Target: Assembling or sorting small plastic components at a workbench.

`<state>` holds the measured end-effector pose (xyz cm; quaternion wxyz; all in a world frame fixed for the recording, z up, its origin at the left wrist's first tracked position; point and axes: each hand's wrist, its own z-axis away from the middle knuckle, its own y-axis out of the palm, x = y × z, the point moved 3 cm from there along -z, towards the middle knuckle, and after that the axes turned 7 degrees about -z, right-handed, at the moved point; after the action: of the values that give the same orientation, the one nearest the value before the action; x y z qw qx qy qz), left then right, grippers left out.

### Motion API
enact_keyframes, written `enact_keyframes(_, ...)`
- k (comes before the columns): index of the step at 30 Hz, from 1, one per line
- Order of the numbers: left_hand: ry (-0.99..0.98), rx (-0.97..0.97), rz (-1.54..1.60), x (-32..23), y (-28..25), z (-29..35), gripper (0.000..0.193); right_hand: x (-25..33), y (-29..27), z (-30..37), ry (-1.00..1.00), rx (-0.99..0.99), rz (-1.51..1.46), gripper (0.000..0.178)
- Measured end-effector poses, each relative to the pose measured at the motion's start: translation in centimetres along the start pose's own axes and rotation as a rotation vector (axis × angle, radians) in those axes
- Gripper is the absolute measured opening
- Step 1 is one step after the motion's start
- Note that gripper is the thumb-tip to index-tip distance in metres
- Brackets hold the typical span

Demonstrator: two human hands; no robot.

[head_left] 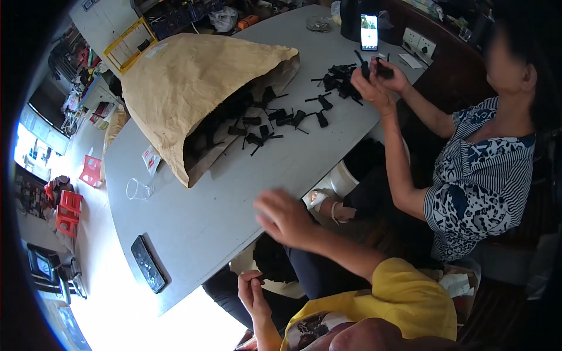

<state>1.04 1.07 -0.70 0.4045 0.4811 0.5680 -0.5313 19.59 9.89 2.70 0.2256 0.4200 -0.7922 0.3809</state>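
In the head view, small black pieces [322, 120] lie loose on the grey bench [193, 234], from its middle toward the far right. A large brown paper bag [181, 76] takes much of the far left; its mouth faces right and near, and its upper sheet partly hides the dark heap inside. The right hand [284, 217] is blurred above the near edge, its fingers loosely spread, apart from the pieces. The left hand [253, 292] is lower, fingers bent toward the thumb; whether it grips something, I cannot tell. A clear cup [139, 189] and a dark phone [148, 264] occupy the left side. At right, a co-worker [480, 181] holds a black piece; beyond, a lit phone [369, 32] stands upright.
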Motion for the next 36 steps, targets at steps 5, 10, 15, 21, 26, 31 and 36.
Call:
enact_keyframes(5, -0.112, 0.018, 0.082, 0.7, 0.2, 0.3, 0.017, -7.2, 0.4, -5.8, -0.047, -0.066, 0.57, 0.026)
enact_keyframes(10, -0.086, -0.003, 0.108, 1.6, -0.3, 0.3, 0.021, -8.0, 2.2, -6.7, -0.026, 0.043, 0.621, 0.022)
enact_keyframes(15, -0.136, 0.034, 0.143, 1.0, 0.1, -0.2, 0.012, -7.8, 2.4, -6.5, -0.1, 0.01, 0.527, 0.016)
enact_keyframes(21, -0.138, -0.009, 0.217, 1.1, 0.1, -0.3, 0.005, -7.1, 1.5, -7.7, -0.133, -0.188, 0.345, 0.022)
enact_keyframes(26, -0.157, 0.035, 0.097, 1.6, -0.5, -0.1, 0.006, -5.3, 0.8, -8.5, -0.161, -0.202, 0.301, 0.02)
enact_keyframes(31, -0.212, 0.029, 0.075, 1.5, -0.4, -0.2, 0.005, -3.8, 0.9, -8.5, -0.28, -0.256, 0.372, 0.016)
enact_keyframes(36, -0.171, 0.027, 0.057, 1.9, -0.2, -0.7, 0.01, -3.5, 1.4, -7.9, -0.328, -0.232, 0.251, 0.015)
